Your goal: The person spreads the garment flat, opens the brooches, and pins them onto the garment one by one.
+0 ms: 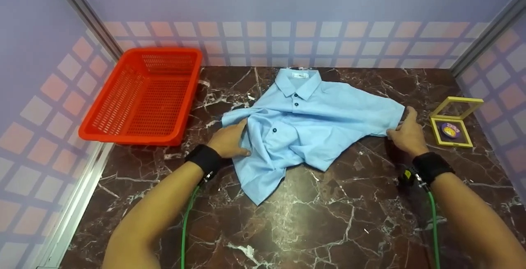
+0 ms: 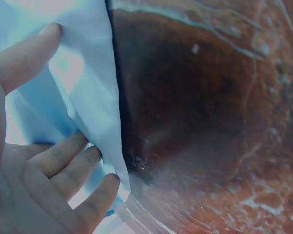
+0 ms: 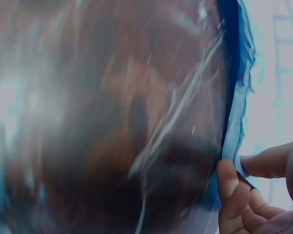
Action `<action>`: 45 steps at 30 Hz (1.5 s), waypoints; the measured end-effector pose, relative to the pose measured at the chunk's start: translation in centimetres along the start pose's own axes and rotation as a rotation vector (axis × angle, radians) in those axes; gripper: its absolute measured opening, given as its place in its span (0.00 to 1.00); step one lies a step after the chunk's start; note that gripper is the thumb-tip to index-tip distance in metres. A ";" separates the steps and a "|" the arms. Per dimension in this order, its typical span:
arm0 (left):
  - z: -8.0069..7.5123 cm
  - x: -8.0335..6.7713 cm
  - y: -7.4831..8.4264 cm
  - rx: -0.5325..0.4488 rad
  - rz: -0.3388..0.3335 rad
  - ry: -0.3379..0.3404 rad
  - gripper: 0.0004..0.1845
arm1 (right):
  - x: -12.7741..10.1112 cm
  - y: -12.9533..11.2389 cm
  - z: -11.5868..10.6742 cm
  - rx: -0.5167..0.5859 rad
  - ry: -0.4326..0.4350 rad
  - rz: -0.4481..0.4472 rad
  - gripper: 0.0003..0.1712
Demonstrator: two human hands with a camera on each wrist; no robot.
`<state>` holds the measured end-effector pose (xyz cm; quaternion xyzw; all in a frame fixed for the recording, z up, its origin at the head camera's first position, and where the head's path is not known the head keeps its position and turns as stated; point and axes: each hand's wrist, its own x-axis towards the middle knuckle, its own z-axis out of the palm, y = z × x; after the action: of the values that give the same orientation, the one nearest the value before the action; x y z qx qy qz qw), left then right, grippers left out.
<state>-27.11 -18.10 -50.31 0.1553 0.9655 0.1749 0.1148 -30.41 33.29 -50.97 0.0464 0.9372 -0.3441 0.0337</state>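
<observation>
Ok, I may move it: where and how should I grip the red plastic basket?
Probably the right rim of the red plastic basket, coming from the blue collared shirt's side, thumb inside: it stands upright, open-topped, that rim exposed, while its left lies near the lilac wall.

Matt cloth shirt (image 1: 306, 123); glossy marble-look tabletop (image 1: 312, 228)

Left hand (image 1: 227, 141), bare: fitted with broad black wristband (image 1: 203, 160), small silver-toned connector (image 1: 209, 175), thin green cable (image 1: 186, 219). Right hand (image 1: 408, 135), bare: has matching black cuff (image 1: 434, 166), metallic plug (image 1: 419, 179), second green cable (image 1: 434, 223), and dark fitting (image 1: 403, 179) that carries a yellow-green patch (image 1: 407, 174). Both forearms (image 1: 160, 199) are uncovered.
</observation>
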 end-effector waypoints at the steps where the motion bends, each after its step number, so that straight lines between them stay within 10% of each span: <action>1: 0.0 0.0 0.1 0.002 0.010 0.001 0.60 | 0.1 0.1 -0.1 -0.027 0.009 0.009 0.54; 11: -0.7 0.3 -0.3 -0.041 0.074 0.045 0.42 | 1.0 0.3 0.0 -0.227 0.106 -0.047 0.44; 21: -3.8 2.5 -0.5 -0.100 -0.068 0.336 0.19 | 2.1 -3.0 2.2 -0.283 0.453 -0.232 0.26; 33: -3.5 7.8 1.4 0.028 -0.267 0.287 0.15 | 2.2 -8.8 5.9 -0.390 -0.099 -0.080 0.41; 45: -3.2 11.4 4.5 -0.026 -0.312 0.192 0.14 | 2.3 -8.8 6.4 -0.448 -0.189 -0.075 0.46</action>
<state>-37.38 -11.14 -47.61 -0.0153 0.9820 0.1813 0.0499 -33.47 22.66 -50.41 -0.0295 0.9838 -0.1314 0.1181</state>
